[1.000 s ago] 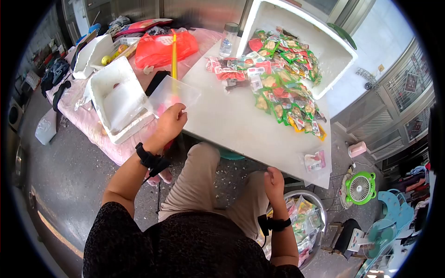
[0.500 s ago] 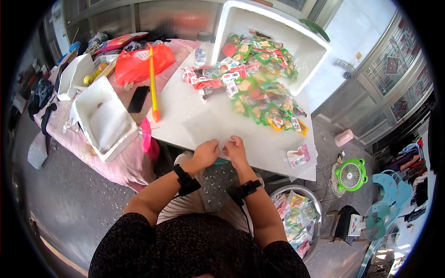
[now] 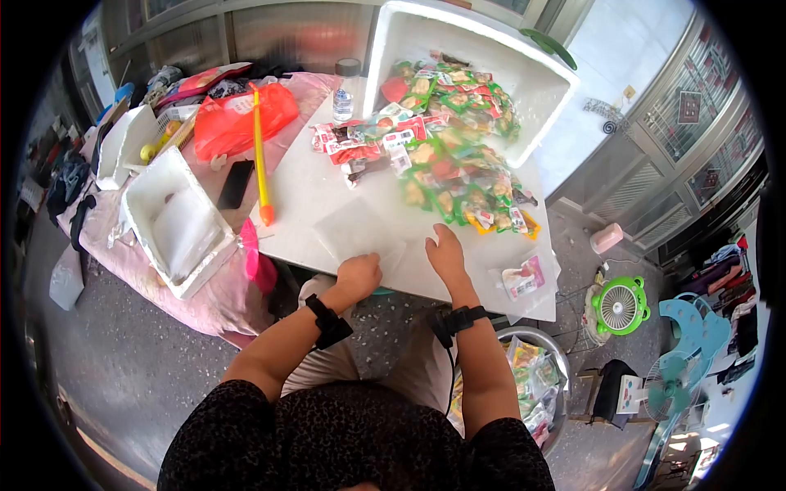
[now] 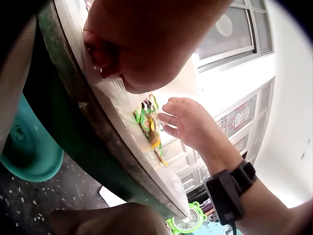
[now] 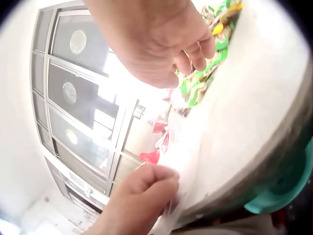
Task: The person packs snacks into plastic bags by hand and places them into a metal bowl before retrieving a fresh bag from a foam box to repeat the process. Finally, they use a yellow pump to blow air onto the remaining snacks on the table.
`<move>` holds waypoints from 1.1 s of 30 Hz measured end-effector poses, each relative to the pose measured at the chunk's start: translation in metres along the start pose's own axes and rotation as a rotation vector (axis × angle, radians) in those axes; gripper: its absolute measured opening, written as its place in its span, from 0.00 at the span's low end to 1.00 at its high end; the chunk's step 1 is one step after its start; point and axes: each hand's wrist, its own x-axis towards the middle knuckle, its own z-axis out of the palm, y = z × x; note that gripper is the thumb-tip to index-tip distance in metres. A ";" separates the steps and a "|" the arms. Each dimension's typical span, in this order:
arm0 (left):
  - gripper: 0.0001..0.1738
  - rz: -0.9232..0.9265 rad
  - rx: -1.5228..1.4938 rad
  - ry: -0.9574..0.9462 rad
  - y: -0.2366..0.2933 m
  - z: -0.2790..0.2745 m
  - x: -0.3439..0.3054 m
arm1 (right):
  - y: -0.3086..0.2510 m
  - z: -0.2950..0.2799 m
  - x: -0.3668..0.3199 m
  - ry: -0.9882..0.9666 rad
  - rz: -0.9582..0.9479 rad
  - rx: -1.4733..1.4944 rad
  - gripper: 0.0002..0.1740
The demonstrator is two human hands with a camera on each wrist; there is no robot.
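Observation:
My left hand [image 3: 359, 277] pinches the edge of a clear plastic bag [image 3: 350, 231] at the table's near edge. The bag lies flat and reaches away over the white table [image 3: 303, 200]. My right hand [image 3: 446, 254] hovers to the right of the bag, holding nothing, and its fingers are apart and loosely bent in the right wrist view. Just beyond it spreads a heap of small green and red food packets [image 3: 458, 176], spilling out of a white foam box [image 3: 532, 94] lying on its side. Several red packets [image 3: 352, 147] lie at the heap's left.
A pink-and-white packet [image 3: 522, 280] lies near the table's right corner. Below it stands a metal basin [image 3: 561, 360] of filled bags. To the left are a yellow stick [image 3: 259, 155], a black phone [image 3: 236, 185] and a small foam box [image 3: 214, 260]. A bottle [image 3: 344, 102] stands behind.
The left hand brought the clear bag from the table's left side to its front edge. The right hand rose from beside the basin, met the left at the bag, then moved away rightward.

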 end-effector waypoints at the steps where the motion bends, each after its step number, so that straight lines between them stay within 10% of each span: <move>1: 0.06 -0.003 -0.001 -0.007 0.000 -0.001 0.000 | 0.007 -0.012 0.010 0.027 0.041 -0.115 0.16; 7: 0.07 -0.022 0.009 -0.054 -0.002 0.001 0.005 | 0.084 -0.037 0.048 0.427 0.331 -0.091 0.16; 10: 0.07 -0.033 0.015 -0.079 0.001 -0.001 0.004 | 0.102 -0.038 0.054 0.460 1.157 1.045 0.12; 13: 0.07 -0.017 0.017 -0.096 0.001 -0.002 0.005 | 0.129 -0.013 0.055 0.361 1.158 1.414 0.11; 19: 0.08 0.044 0.005 -0.042 -0.002 -0.001 0.001 | 0.093 -0.009 0.053 0.393 0.945 1.048 0.11; 25: 0.07 -0.006 -0.027 -0.064 0.004 -0.004 0.000 | 0.052 -0.039 0.000 0.277 0.692 1.309 0.13; 33: 0.08 -0.052 -0.039 -0.038 0.020 0.002 -0.004 | -0.003 -0.051 -0.065 0.057 0.797 1.628 0.16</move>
